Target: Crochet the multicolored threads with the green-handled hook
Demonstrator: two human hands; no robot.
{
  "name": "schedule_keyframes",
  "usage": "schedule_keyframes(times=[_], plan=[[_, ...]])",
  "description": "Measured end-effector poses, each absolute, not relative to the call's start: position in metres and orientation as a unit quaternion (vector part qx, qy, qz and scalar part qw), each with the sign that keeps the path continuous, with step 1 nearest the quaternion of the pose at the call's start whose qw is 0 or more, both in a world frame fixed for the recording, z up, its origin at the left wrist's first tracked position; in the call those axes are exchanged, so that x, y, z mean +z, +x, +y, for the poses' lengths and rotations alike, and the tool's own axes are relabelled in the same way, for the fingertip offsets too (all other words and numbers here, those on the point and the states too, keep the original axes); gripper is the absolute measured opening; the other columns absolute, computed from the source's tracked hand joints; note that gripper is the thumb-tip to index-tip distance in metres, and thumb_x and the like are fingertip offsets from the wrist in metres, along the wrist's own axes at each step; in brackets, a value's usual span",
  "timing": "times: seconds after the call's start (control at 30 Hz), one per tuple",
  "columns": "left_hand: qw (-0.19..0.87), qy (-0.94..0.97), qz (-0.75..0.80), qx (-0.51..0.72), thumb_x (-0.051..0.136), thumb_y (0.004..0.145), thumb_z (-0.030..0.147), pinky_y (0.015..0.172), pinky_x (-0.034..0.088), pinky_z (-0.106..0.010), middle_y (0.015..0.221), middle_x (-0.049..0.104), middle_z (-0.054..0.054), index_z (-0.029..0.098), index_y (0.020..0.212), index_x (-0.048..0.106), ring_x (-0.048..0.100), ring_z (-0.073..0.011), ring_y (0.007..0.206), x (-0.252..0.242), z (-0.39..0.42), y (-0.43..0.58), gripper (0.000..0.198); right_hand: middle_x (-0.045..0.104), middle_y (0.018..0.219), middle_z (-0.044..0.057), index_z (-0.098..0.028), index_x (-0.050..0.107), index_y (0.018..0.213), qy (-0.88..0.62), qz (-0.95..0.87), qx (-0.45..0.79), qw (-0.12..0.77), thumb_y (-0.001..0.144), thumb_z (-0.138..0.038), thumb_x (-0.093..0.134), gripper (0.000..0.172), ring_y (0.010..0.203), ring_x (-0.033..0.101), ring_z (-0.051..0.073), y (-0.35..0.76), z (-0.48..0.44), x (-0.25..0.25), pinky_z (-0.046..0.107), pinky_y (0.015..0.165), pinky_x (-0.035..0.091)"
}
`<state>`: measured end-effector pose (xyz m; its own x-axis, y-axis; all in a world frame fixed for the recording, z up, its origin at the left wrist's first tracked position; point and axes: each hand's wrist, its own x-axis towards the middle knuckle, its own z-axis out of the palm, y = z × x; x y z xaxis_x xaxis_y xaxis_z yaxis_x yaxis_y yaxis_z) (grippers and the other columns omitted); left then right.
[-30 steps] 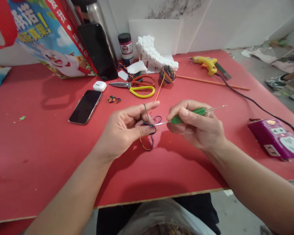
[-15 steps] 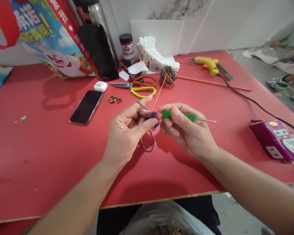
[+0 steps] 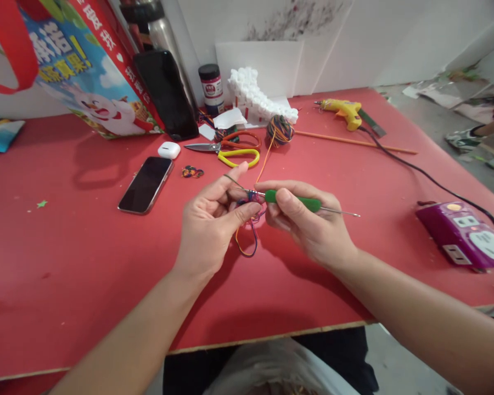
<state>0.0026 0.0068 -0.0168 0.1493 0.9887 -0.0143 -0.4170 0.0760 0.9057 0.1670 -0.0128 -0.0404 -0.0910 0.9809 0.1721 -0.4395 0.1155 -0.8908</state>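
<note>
My right hand [image 3: 308,216] is closed around the green handle of a double-ended crochet hook [image 3: 298,202]. The hook's left shaft passes through loops of a small multicoloured crochet piece [image 3: 255,197]. Between thumb and fingers, my left hand [image 3: 214,214] pinches that piece, partly hiding it. A strand of yarn crosses the raised left index finger. Below the hands hangs a loose loop of yarn [image 3: 247,255]. An orange strand runs back to a yarn ball [image 3: 280,130] on the red table [image 3: 119,285].
Beyond my hands lie scissors [image 3: 239,156], a small yarn piece [image 3: 192,171], a phone [image 3: 146,185] and a white earbud case [image 3: 169,150]. A yellow glue gun [image 3: 346,112] with its cord and a purple power socket [image 3: 467,236] are at the right. A colourful bag [image 3: 102,104] stands back left.
The crochet hook has moved slightly left and deeper into the piece, its left tip now near my left fingers. My right hand has moved with it. The whole view has shifted slightly.
</note>
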Motion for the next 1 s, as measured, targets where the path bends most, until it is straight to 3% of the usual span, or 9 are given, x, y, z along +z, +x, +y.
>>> schedule_keyframes(times=[0.2,0.37,0.77,1.0], plan=[[0.676,0.383,0.343,0.528,0.102,0.065,0.013,0.08,0.063,-0.016,0.089,0.081,0.002,0.028,0.113,0.089,0.074,-0.0087,0.083,-0.0206,0.0078,0.0009,0.051,0.058,0.068,-0.003,-0.026,0.091,0.108,-0.322,-0.425,0.591,0.605,0.097,-0.044,0.084,0.022,0.058,0.048,0.008,0.1683,-0.0063,-0.0376,0.027,0.056,0.037],[0.69,0.366,0.346,0.52,0.104,0.062,0.016,0.079,0.063,-0.017,0.087,0.081,0.002,0.027,0.107,0.09,0.074,-0.0085,0.08,-0.023,0.0098,0.0006,0.049,0.058,0.066,-0.003,-0.021,0.09,0.098,-0.33,-0.396,0.612,0.6,0.088,-0.049,0.09,0.029,0.055,0.046,0.007,0.1669,-0.0048,-0.0344,0.027,0.056,0.036],[0.663,0.392,0.375,0.516,0.101,0.061,0.01,0.078,0.063,-0.019,0.082,0.073,0.005,0.026,0.111,0.088,0.072,-0.0089,0.08,-0.0219,0.0097,-0.0001,0.055,0.071,0.071,0.0,-0.022,0.09,0.103,-0.322,-0.414,0.618,0.586,0.092,-0.05,0.087,0.03,0.055,0.056,0.009,0.1693,-0.0044,-0.0401,0.028,0.058,0.045],[0.671,0.402,0.392,0.484,0.101,0.062,0.013,0.078,0.063,-0.022,0.089,0.078,0.002,0.025,0.122,0.085,0.074,-0.0119,0.083,-0.0231,0.0072,-0.0001,0.064,0.072,0.071,-0.001,-0.024,0.09,0.099,-0.311,-0.402,0.624,0.593,0.092,-0.049,0.088,0.026,0.054,0.057,0.008,0.168,-0.0046,-0.0402,0.025,0.056,0.046]])
